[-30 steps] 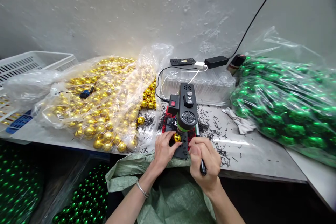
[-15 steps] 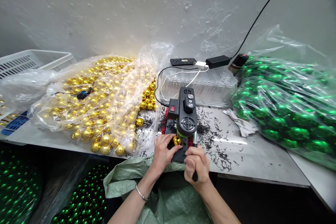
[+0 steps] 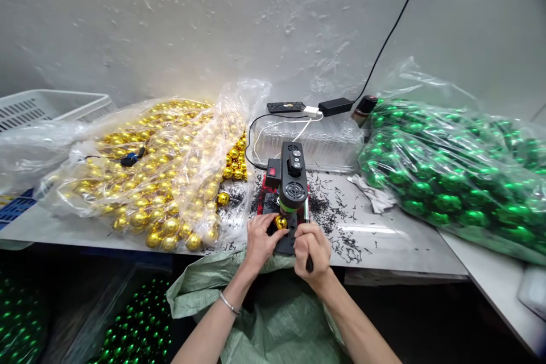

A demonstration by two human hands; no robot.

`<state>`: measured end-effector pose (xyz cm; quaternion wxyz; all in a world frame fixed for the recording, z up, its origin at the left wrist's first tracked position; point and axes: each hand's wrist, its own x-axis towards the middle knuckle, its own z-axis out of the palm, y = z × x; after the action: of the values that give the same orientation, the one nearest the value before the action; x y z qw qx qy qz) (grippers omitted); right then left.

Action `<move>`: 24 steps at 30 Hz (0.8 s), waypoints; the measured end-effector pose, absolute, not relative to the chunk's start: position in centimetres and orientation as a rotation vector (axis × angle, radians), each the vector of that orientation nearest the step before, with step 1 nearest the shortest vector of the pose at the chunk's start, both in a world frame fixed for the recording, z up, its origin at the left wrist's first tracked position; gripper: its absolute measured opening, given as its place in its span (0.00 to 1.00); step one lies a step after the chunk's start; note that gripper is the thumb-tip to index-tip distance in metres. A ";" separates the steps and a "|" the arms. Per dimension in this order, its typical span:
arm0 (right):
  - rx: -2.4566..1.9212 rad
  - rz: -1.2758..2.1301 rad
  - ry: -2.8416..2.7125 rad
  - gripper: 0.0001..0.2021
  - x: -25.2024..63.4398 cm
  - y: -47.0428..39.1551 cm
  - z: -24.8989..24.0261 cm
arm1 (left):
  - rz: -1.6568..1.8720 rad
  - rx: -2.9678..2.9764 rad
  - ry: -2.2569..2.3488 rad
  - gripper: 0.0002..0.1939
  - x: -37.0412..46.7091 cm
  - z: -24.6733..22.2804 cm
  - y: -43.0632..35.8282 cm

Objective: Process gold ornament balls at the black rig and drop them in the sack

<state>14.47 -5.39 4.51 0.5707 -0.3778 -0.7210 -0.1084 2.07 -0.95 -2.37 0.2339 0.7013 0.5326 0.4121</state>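
A shiny gold ball (image 3: 281, 222) sits under the head of a small black bench machine (image 3: 293, 176). My left hand (image 3: 260, 242) holds this ball between thumb and fingers, at the machine's left front. On the other side, my right hand (image 3: 313, 250) is wrapped around a lever handle (image 3: 309, 264) with a black grip, which hangs from a metal rod beside the machine. The ball's far side is covered by the machine head. One loose gold ball (image 3: 223, 199) lies on the table to the left.
A clear bag of gold balls (image 3: 162, 182) fills the left, near a white basket (image 3: 63, 103). To the right lies a bag of green balls (image 3: 447, 182). Black shavings (image 3: 333, 210) litter the table. Clear plastic pieces (image 3: 311, 142) and a black adapter (image 3: 335, 106) are behind. Green sacking (image 3: 268, 313) covers my lap.
The whole view has shifted slightly, so most things appear farther left. My left hand stays on the gold ball and my right hand stays on the lever handle.
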 end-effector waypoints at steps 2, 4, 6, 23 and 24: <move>-0.950 -0.184 -1.695 0.10 14.5 -5.7 7.1 | 1.139 1.898 1.466 0.13 2.0 -2.2 -1.1; -1.039 -0.112 -1.679 0.11 14.4 -6.0 9.8 | 1.175 1.895 1.453 0.14 1.7 -2.1 -2.2; -1.085 -0.084 -1.681 0.12 14.3 -6.2 11.7 | 1.205 1.954 1.408 0.18 0.8 -2.1 -3.9; -1.038 -0.121 -1.685 0.12 13.9 -6.5 9.8 | 0.555 2.377 1.868 0.17 -8.8 1.4 6.5; -1.038 -0.123 -1.687 0.12 13.9 -6.5 9.8 | 0.617 2.336 1.828 0.16 -8.8 1.7 6.5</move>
<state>13.93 -6.50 9.77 0.5470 -0.4379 -0.7116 -0.0518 -8.79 6.47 1.72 0.0559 0.7699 0.6023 0.2034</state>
